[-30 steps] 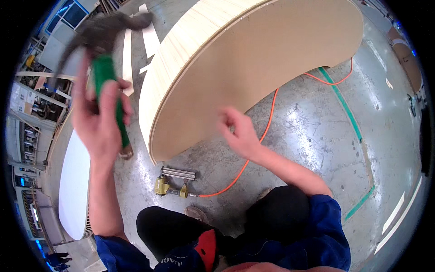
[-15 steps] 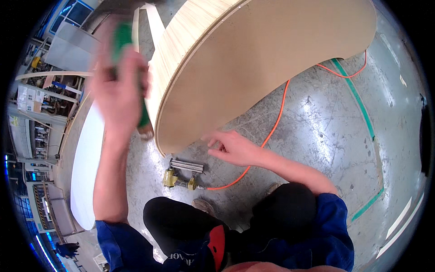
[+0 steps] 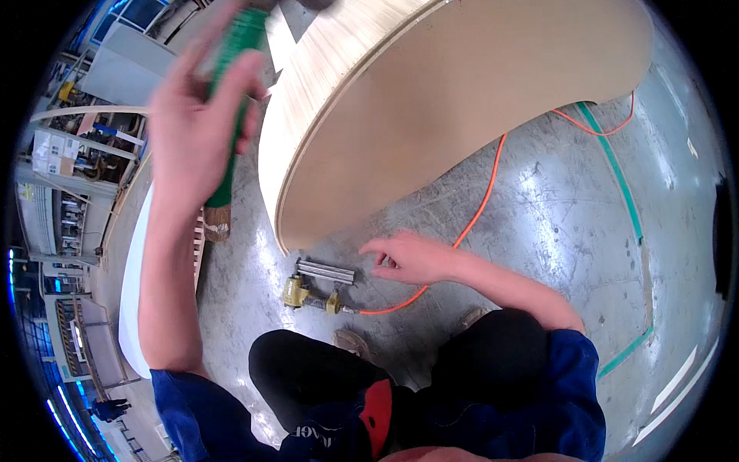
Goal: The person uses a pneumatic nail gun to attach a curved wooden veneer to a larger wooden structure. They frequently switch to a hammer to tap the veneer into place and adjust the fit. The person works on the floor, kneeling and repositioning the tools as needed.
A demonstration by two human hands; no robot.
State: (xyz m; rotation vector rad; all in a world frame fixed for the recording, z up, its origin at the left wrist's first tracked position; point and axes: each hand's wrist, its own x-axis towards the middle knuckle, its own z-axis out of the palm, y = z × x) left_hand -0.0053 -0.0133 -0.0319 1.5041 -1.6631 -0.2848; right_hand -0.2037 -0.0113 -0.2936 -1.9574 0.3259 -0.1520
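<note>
My left hand [image 3: 188,142] is raised at the upper left, its fingers wrapped round the green handle of a hammer [image 3: 243,38]. The hammer's dark head is partly cut off by the top edge, and the worn brown butt of its handle points down. Close by stands a large curved wooden piece [image 3: 431,100] with a flat brown face and a pale wood-grain side. My right hand [image 3: 416,258] hovers below the brown face's lower edge, holding nothing, with the index finger stretched out and the others loosely bent.
A yellowish nail gun [image 3: 308,296] lies on the grey floor before my knees, joined to an orange air hose [image 3: 486,196] that runs behind the wooden piece. Green tape [image 3: 616,177] marks the floor at right. A white curved panel [image 3: 137,300] and shelving [image 3: 58,208] stand at left.
My left hand and the hammer have swung up, bringing the hammer's head into view at the top edge. My right hand has moved slightly away from the brown face's edge.
</note>
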